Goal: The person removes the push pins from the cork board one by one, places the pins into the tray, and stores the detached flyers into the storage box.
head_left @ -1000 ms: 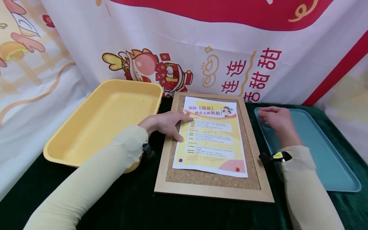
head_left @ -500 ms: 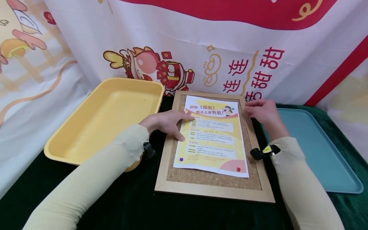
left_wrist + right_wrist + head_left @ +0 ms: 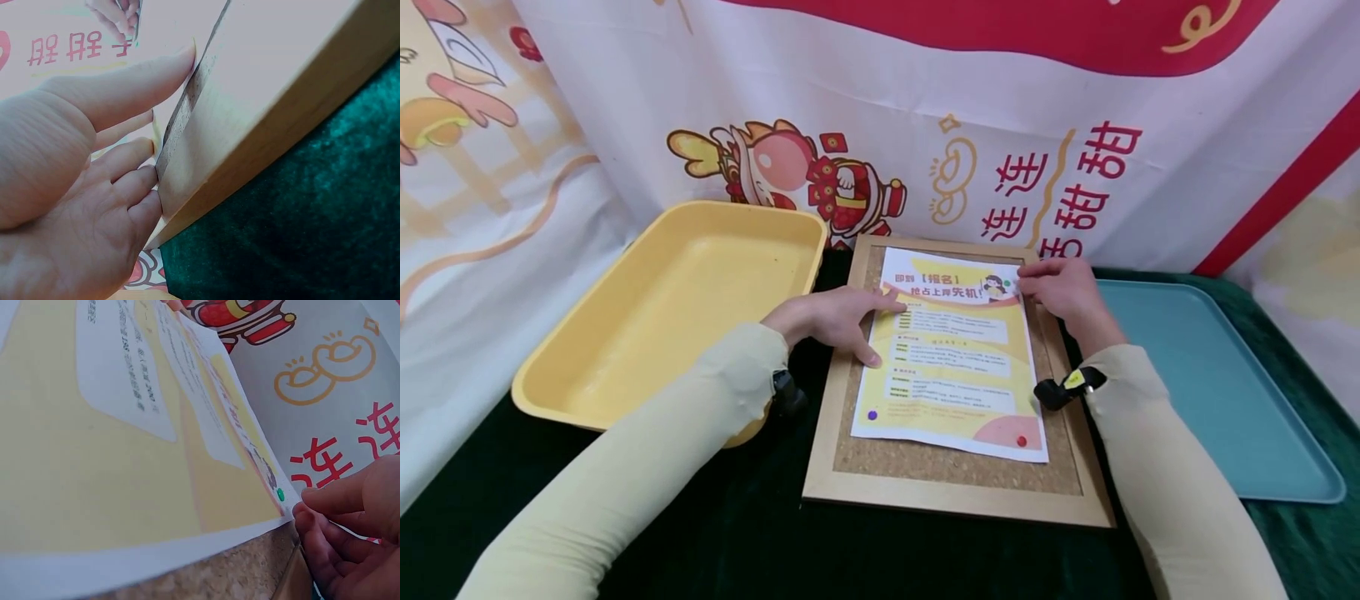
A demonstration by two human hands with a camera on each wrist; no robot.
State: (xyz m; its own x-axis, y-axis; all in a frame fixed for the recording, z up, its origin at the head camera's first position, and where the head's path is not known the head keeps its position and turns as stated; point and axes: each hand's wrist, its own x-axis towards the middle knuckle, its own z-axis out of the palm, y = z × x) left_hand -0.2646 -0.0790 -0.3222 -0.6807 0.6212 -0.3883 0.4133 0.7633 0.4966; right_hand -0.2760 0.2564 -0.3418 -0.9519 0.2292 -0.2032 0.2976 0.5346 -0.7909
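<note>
Yellow-and-white printed paper sheet [image 3: 951,354] on wood-framed cork board [image 3: 955,497], long axis running away from person, heading toward white-and-red printed curtain [image 3: 850,75]. Far-right corner, bearing green round pin [image 3: 280,495], just left of right hand [image 3: 1067,296], nearer one; grip pressed together, cannot tell if pinching anything. Left hand [image 3: 835,323] spread, touching sheet's left edge.

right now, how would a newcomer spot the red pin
Find the cork board between the yellow tub and the blue tray, then the sheet on it. In the head view, go to the pink patch at the sheet's bottom right. The red pin sits there; its colour sets it apart from the purple pin near the bottom left.
</note>
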